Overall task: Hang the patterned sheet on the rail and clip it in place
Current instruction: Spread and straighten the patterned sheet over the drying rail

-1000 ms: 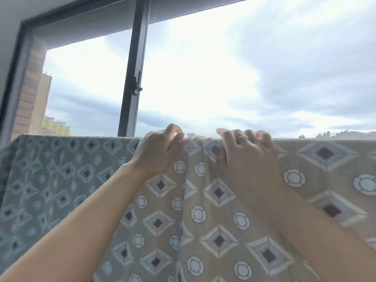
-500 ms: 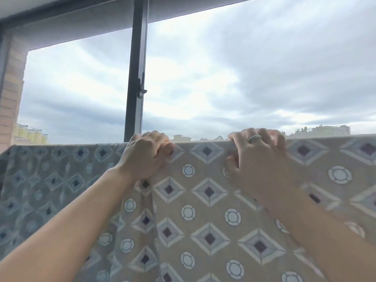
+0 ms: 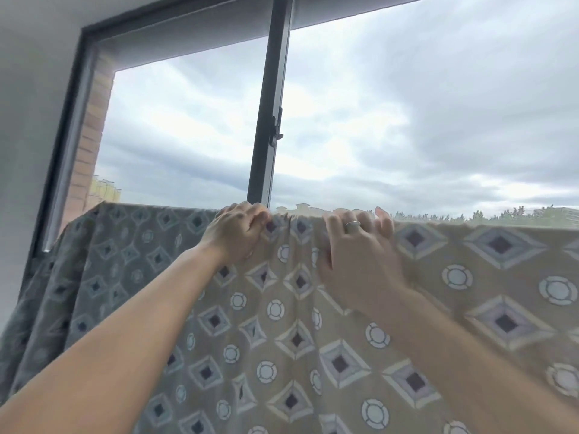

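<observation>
The patterned sheet (image 3: 470, 277), beige-grey with diamonds and circles, hangs across the whole view in front of a window. The rail under its top fold is hidden by the cloth. My left hand (image 3: 236, 233) grips the top edge near the middle, fingers curled over the fold. My right hand (image 3: 360, 249), wearing a ring, grips the top edge a short way to the right, fingers hooked over it. The cloth bunches into small folds between the two hands. No clip is in view.
Behind the sheet stands a window with a dark vertical frame bar (image 3: 266, 120) carrying a latch (image 3: 277, 130). A brick wall edge (image 3: 91, 136) and grey wall lie at the left. Outside are cloudy sky and distant buildings.
The hands have come closer together on the top edge, gathering the cloth between them. The view has swung left, showing the sheet's left end and the window frame.
</observation>
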